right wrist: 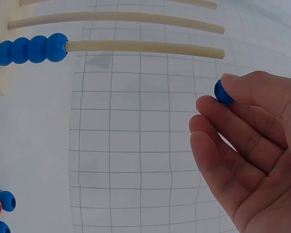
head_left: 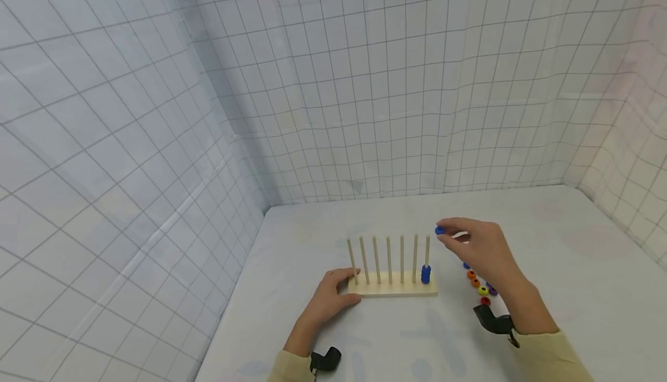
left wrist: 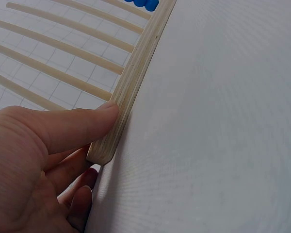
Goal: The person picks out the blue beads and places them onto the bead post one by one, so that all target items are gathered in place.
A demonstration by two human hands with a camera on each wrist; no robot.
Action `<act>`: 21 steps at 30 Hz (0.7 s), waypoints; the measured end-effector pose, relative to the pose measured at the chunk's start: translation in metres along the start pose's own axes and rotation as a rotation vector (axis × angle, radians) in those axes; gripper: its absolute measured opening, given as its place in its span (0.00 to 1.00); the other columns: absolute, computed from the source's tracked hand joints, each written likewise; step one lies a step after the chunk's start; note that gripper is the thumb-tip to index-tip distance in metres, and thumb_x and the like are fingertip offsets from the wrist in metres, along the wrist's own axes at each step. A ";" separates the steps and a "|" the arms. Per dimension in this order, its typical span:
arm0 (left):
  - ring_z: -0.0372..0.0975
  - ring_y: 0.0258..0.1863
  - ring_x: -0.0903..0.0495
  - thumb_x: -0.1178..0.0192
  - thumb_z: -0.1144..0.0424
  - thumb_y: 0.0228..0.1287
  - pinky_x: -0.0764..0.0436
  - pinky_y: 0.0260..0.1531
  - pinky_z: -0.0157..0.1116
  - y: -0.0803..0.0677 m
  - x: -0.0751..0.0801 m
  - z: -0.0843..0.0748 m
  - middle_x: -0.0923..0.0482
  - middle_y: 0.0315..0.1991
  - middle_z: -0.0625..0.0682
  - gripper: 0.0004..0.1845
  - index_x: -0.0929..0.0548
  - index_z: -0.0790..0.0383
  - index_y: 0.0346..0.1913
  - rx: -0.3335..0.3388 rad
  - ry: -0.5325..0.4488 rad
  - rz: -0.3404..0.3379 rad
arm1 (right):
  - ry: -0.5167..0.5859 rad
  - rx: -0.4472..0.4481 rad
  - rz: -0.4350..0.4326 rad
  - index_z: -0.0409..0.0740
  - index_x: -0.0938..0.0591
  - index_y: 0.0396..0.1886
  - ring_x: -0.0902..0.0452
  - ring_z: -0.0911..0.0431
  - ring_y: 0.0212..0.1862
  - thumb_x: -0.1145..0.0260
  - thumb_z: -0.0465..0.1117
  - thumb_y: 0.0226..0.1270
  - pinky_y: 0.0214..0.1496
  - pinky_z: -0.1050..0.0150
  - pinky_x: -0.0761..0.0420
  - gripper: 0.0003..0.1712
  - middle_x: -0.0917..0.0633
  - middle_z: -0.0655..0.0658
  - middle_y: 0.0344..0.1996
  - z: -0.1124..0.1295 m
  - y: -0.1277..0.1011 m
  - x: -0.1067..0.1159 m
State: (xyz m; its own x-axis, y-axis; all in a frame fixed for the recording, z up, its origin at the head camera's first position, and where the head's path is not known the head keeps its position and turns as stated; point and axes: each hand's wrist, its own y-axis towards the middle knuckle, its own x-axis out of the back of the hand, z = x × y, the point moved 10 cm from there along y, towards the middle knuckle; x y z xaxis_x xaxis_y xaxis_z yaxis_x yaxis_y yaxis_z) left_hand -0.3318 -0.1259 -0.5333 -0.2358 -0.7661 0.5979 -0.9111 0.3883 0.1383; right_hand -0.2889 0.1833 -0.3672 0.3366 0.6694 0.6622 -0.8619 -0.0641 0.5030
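On a table [head_left: 292,237], left fingers [left wrist: 82,127] grip a rack [head_left: 393,290], right fingers [right wrist: 259,90] a blue bead [right wrist: 224,93], best centred over its peg [right wrist: 145,46].

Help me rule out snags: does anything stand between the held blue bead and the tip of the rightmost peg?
Nothing visible does: only open space separates the held blue bead in the right hand from the rightmost peg. Four stacked blue beads sit lower, at its base.

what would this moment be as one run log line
left grip: holds wooden base; right grip: pinches unthreaded blue bead; rightmost peg: four blue beads stacked
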 end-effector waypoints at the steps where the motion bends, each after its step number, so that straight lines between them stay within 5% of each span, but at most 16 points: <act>1: 0.50 0.65 0.32 0.26 0.57 0.58 0.31 0.64 0.53 0.000 0.000 0.000 0.24 0.62 0.52 0.30 0.19 0.55 0.64 0.002 0.003 0.000 | -0.004 0.010 -0.008 0.48 0.12 0.50 0.14 0.51 0.37 0.27 0.42 0.66 0.35 0.56 0.14 0.14 0.11 0.50 0.38 0.002 0.000 0.001; 21: 0.49 0.64 0.31 0.26 0.57 0.58 0.31 0.63 0.53 0.001 0.000 0.001 0.23 0.62 0.51 0.30 0.19 0.56 0.64 -0.010 0.005 -0.001 | 0.046 0.062 -0.043 0.50 0.12 0.48 0.15 0.60 0.35 0.26 0.40 0.64 0.36 0.62 0.14 0.12 0.12 0.56 0.35 0.022 0.001 -0.001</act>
State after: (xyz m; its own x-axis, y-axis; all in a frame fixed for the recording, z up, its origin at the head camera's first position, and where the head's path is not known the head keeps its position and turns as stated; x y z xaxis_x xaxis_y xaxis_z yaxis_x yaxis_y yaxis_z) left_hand -0.3328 -0.1257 -0.5341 -0.2329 -0.7640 0.6017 -0.9079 0.3925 0.1470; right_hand -0.2820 0.1661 -0.3551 0.3534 0.7059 0.6138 -0.8214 -0.0798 0.5647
